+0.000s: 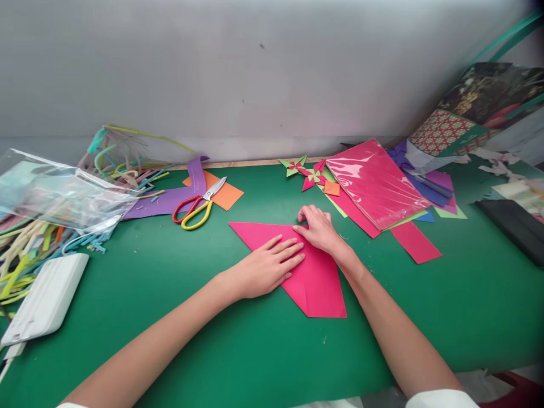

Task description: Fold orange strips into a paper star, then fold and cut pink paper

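Note:
A folded pink paper (pixel 317 283) lies on the green table (pixel 191 345), its long slanted edge facing left and a pointed corner at the upper left. My left hand (pixel 272 266) rests flat on the paper's middle, fingers stretched out toward the right. At the paper's top edge is my right hand (pixel 318 228), its fingers curled and its thumb touching the paper near the fold. Whether a bit of paper is pinched between those fingers is hidden.
Scissors (pixel 199 207) lie on orange and purple paper (pixel 159 207) at the back left. Further left are colourful strips (pixel 25 255) and a white device (pixel 46 294). Wrapped pink sheets (pixel 378 184), paper stars (pixel 313 175) and a black case (pixel 510 226) are on the right.

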The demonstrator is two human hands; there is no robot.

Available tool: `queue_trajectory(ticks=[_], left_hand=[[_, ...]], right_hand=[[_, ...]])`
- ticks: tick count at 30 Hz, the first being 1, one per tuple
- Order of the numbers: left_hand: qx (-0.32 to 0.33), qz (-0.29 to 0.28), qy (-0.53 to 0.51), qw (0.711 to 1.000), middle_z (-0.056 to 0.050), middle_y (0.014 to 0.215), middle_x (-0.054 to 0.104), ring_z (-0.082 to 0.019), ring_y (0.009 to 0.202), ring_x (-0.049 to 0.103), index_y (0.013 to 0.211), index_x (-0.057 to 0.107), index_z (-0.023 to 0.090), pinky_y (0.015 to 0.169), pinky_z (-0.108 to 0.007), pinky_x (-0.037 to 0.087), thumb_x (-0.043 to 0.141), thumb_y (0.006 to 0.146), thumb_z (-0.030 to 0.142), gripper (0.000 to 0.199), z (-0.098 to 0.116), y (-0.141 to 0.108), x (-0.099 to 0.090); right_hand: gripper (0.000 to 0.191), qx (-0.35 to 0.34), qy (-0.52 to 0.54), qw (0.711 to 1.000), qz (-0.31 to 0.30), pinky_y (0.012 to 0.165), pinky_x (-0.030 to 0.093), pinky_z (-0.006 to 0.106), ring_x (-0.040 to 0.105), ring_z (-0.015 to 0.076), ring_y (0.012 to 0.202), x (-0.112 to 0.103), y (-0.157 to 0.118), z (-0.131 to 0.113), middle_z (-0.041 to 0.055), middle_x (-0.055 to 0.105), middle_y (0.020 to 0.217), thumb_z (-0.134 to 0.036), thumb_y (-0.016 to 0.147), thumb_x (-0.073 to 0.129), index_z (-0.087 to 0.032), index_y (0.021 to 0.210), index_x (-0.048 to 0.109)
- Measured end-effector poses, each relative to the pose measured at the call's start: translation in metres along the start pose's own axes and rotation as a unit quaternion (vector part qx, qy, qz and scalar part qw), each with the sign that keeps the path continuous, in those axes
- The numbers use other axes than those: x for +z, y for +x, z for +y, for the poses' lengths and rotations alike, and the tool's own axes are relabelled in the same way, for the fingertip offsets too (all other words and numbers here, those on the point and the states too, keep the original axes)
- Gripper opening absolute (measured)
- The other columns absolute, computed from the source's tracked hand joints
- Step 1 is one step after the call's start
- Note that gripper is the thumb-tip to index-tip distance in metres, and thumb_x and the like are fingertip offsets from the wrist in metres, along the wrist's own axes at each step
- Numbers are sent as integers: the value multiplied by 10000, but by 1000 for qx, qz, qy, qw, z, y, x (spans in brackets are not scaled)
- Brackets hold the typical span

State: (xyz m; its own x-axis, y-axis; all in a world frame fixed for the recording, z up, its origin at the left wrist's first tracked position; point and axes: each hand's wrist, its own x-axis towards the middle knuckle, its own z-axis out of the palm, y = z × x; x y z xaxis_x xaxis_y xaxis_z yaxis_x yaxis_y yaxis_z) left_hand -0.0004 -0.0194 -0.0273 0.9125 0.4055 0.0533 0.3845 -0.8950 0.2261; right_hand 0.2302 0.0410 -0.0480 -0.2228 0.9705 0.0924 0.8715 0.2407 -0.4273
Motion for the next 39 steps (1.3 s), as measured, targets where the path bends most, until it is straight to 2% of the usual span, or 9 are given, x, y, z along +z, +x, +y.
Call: queue_trajectory(ticks=[3, 6, 10, 14, 19, 23, 29, 34, 39], left_hand=[[10, -10, -27, 1000, -92, 1704, 280, -235, 1591, 241, 1638, 262, 172, 1317, -429, 161, 358, 1043, 178, 604, 18, 3, 5], [4, -13, -46, 999, -94, 1712, 256, -241, 1593, 235, 1648, 232, 178, 1317, -449, 163, 325, 1044, 169, 611, 33, 6, 13], [-2, -6, -63, 998, -102, 1719, 221, -287, 1595, 224, 1654, 230, 217, 1313, -510, 155, 346, 1073, 333, 604, 39, 5, 17], [-2, -12, -81, 997, -120, 1723, 192, -319, 1597, 206, 1664, 201, 220, 1312, -530, 123, 361, 1053, 550, 712, 38, 5, 14], [-5, -13, -92, 996, -124, 1724, 172, -337, 1603, 172, 1671, 160, 232, 1308, -561, 33, 420, 984, 691, 866, 40, 6, 13], [-2, -17, -95, 995, -95, 1722, 188, -301, 1614, 129, 1675, 109, 220, 1304, -554, -49, 342, 975, 751, 909, 33, 0, 7], [-74, -12, -20, 997, -98, 1730, 142, -295, 1615, 114, 1673, 134, 215, 1315, -515, 45, 346, 1016, 678, 831, 13, -32, 3], [-105, 2, 30, 994, -109, 1734, 118, -293, 1615, 115, 1672, 137, 184, 1316, -473, 113, 367, 1015, 670, 849, 15, -57, 6], [-170, 33, 77, 982, -114, 1716, 216, -278, 1593, 229, 1670, 155, 177, 1300, -446, 213, 372, 1056, 565, 759, 16, -71, 8]], right_hand=[[152, -1, -2, 1000, 1, 814, 317, 367, 595, 256, 965, -1, 0, -1, 33, 631, 996, -331, 934, 632, -243, 935, 508], [144, -3, 1, 1000, 2, 820, 320, 369, 597, 261, 971, -1, 0, -1, 41, 637, 1002, -329, 940, 622, -243, 936, 507], [142, -2, 3, 1000, 3, 814, 324, 365, 600, 262, 965, -1, -1, -1, 47, 643, 1002, -329, 940, 618, -243, 929, 506], [137, -1, 4, 1000, 3, 807, 321, 360, 598, 262, 966, -1, 0, -1, 48, 645, 999, -322, 938, 617, -242, 926, 505], [150, -4, 0, 1000, 3, 809, 317, 361, 594, 254, 960, -1, 0, 0, 39, 637, 1000, -333, 935, 625, -240, 930, 507], [157, -6, -2, 1000, 3, 814, 317, 364, 591, 250, 955, 0, 0, 1, 38, 631, 1005, -343, 935, 627, -239, 937, 510], [158, -10, -1, 1000, 0, 808, 315, 361, 585, 257, 953, 1, 0, 2, 42, 623, 997, -344, 935, 624, -241, 937, 505], [155, -9, -2, 1000, -2, 807, 314, 361, 583, 259, 950, 0, 0, 2, 41, 619, 995, -348, 936, 618, -244, 938, 502], [150, -6, 7, 1000, -4, 816, 317, 362, 583, 260, 962, 1, 0, 2, 46, 627, 1006, -344, 932, 618, -244, 938, 506]])
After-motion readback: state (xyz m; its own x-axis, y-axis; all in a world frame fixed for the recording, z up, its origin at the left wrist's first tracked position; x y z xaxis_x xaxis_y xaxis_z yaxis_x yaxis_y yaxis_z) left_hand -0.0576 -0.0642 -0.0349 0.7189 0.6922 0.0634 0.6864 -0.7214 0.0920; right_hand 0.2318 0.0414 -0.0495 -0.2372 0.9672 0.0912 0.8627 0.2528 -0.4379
